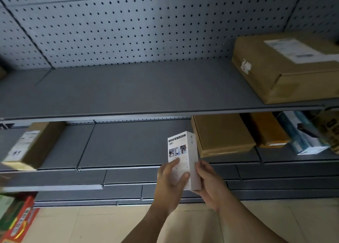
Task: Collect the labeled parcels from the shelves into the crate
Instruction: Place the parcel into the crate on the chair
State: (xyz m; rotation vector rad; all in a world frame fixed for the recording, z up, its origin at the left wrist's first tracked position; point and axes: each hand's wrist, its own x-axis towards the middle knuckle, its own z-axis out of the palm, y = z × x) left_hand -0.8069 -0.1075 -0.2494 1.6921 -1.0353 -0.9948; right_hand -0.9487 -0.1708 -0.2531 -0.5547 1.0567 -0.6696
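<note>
– While the left hand (169,182) and right hand (209,186) grip the small white printed cardboard box (183,151) before the grey shelves (128,88), what threatens?
– Held low, it may tip; no crate shows.

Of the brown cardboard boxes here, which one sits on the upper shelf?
The large box at far right, with a white label on top. The left box and the flat box lie on the lower shelf.

The grey metal upper shelf (137,88) bore a large labelled brown cardboard box (286,68) at upper right. The lower grey shelf (117,145) held a long labelled cardboard box (31,147) at left, and a flat brown cardboard box (222,132), an orange box (267,131) and a teal box (300,132) at right.
</note>
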